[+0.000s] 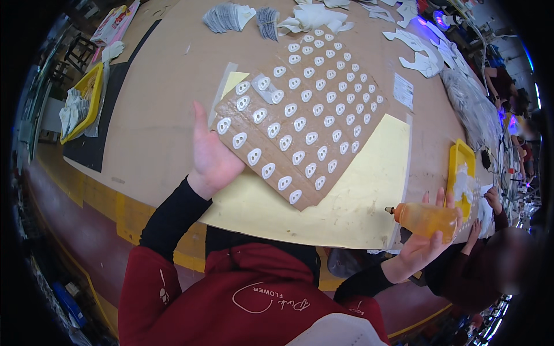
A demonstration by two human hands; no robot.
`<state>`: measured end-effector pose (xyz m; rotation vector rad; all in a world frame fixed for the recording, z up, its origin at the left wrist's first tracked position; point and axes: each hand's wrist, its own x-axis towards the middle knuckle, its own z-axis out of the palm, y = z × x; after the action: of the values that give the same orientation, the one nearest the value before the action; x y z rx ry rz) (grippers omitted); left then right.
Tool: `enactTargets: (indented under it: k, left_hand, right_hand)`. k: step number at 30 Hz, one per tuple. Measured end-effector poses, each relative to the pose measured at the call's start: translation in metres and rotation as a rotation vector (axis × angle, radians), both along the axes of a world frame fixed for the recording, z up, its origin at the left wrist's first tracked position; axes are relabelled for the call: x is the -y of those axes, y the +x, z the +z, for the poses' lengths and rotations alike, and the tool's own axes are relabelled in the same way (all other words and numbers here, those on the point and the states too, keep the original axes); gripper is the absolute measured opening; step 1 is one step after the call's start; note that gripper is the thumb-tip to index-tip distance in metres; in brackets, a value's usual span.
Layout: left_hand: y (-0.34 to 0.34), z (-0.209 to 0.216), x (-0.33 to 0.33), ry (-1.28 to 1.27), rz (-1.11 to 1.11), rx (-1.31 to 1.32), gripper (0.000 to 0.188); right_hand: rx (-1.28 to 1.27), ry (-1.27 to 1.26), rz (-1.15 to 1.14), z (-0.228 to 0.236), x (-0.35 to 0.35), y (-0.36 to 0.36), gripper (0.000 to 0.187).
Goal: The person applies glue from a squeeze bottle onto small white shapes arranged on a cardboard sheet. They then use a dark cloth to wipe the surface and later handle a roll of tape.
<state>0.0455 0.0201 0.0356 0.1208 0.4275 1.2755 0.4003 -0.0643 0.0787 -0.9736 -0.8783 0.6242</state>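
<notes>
A brown cardboard sheet [276, 154] lies tilted across the table, bearing rows of small white rounded-triangular pieces with two dark holes each. My left hand [213, 155] holds its near left edge, thumb raised outside and fingers hidden beneath. One spot near the sheet's upper left carries a clear film patch [264, 87] over the pieces. Below the cardboard spreads a pale yellow sheet [369, 196]. At the right, my right hand [424, 251] grips a squeeze bottle [424, 219] of amber liquid, lying sideways with its dark-tipped nozzle pointing left toward the yellow sheet.
Stacked grey pieces [225, 18] and white cut pieces [314, 17] sit at the far edge. Yellow trays stand left [99, 81] and right [453, 167]. A plastic-wrapped bundle [473, 104] lies far right, near a paper slip [403, 91]. Another person's hand [493, 199] works close at right.
</notes>
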Motion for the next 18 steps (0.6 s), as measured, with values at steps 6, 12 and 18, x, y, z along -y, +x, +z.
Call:
enactTargets:
  k: [6,12,18]
  left_hand:
    - [0.000,0.001,0.000,-0.010,-0.028,0.037,0.089]
    - [0.000,0.001,0.001,-0.003,-0.032,0.025,0.086]
    - [-0.001,0.000,0.001,0.021,-0.034,0.014,0.082]
  right_hand:
    - [-0.239,0.074,0.237,-0.003,0.001,-0.025,0.099]
    - [0.111,-0.003,0.215,-0.010,-0.003,-0.036,0.090]
    - [0.181,0.153,0.457,-0.022,-0.004,-0.042,0.076]
